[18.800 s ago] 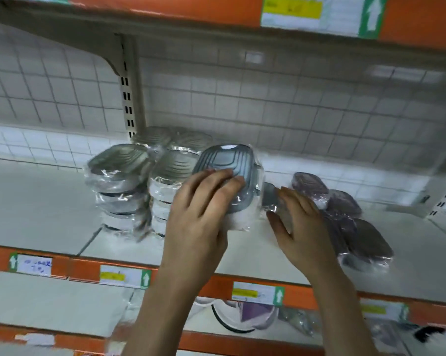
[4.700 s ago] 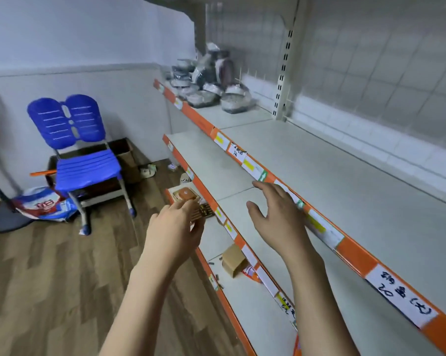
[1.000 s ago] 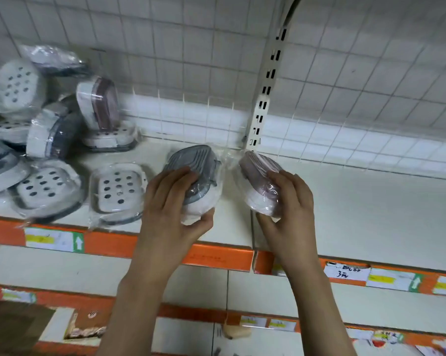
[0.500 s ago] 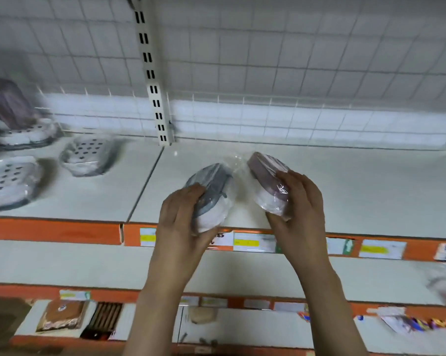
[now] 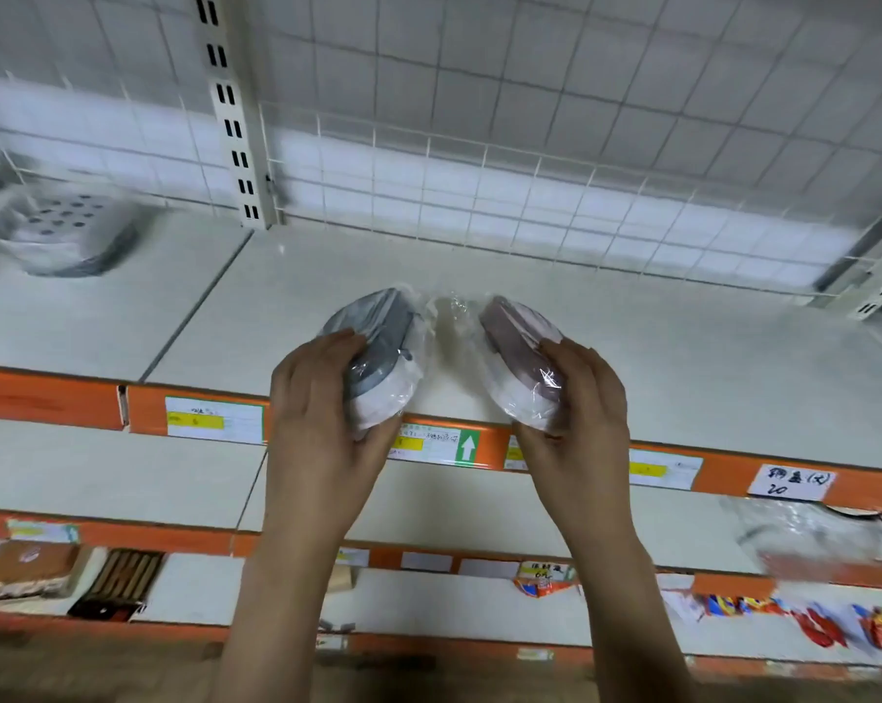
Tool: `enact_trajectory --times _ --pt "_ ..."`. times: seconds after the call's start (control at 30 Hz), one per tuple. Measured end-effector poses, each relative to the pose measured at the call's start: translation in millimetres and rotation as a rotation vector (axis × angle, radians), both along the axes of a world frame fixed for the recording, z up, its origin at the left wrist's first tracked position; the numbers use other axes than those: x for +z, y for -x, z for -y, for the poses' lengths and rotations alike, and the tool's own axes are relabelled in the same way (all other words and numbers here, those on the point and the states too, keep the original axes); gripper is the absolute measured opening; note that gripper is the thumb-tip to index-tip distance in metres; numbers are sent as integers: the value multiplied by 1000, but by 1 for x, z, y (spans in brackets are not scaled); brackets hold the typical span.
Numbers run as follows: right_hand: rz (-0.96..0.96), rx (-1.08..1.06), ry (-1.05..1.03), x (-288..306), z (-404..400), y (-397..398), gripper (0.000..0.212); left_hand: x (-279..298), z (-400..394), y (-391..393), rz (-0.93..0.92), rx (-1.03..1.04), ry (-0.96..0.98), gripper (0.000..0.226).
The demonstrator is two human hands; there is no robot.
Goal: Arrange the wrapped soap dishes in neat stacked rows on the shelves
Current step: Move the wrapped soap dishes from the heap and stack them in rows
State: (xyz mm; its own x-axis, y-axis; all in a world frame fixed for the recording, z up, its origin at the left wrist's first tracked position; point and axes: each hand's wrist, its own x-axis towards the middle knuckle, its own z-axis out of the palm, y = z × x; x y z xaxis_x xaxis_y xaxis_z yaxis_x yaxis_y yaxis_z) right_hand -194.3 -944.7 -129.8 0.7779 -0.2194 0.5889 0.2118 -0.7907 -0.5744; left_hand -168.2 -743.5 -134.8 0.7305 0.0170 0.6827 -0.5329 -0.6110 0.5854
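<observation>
Left hand [image 5: 322, 423] grasps grey wrapped soap dish [image 5: 378, 352], tilted, over shelf [image 5: 682, 378] front edge. Right hand [image 5: 576, 413] grasps brown wrapped soap dish [image 5: 517, 357], tilted, just beside. Farther back, white holed dish [image 5: 63, 235] lies near shelf's left end.

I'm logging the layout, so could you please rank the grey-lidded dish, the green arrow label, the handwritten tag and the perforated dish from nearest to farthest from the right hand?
1. Green arrow label: on the shelf edge, just left of the right hand.
2. Grey-lidded dish: held in the left hand.
3. Handwritten tag: shelf edge, far right.
4. Perforated dish: shelf, far left.
</observation>
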Motion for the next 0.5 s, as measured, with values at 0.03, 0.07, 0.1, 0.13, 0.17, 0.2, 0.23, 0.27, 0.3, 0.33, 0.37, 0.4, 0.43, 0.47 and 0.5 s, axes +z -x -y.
enact_trajectory --times 0.03,0.07,0.1,0.13,0.17,0.2,0.23,0.27,0.3,0.33,0.37,0.4,0.43,0.47,0.5 --pt "4 -1 9 -1 2 1 58 0 3 0 -3 1 8 52" --pt "6 -1 12 -2 5 3 58 0 6 -1 -4 0 10 52" --pt "7 1 12 -3 9 4 58 0 10 0 -1 3 4 52" --pt "7 4 9 -3 13 6 58 0 15 0 9 7 -6 52" --pt "8 7 5 -2 18 9 58 1 20 1 18 7 -13 52" --pt "9 8 0 -2 24 11 59 2 27 3 21 1 -17 52" --pt "12 10 -7 -2 31 14 59 2 34 4 20 -9 -23 52" --pt "19 13 -14 -2 39 16 58 2 43 7 20 -19 -32 52" --pt "28 17 -18 -2 49 19 58 2 52 9 22 -27 -42 53" --pt "37 19 -20 -3 59 22 58 2 62 13 25 -34 -53 53" --pt "42 21 -21 -4 71 26 58 2 73 16 30 -40 -64 53" --pt "45 23 -24 -5 85 29 61 2 86 21 36 -44 -74 53" --pt "49 31 -29 -6 100 32 63 3 100 25 43 -43 -82 52" --pt "58 43 -31 -6 116 35 63 3 115 31 52 -37 -90 52" --pt "65 58 -28 -7 134 38 61 3 131 37 59 -27 -98 52"
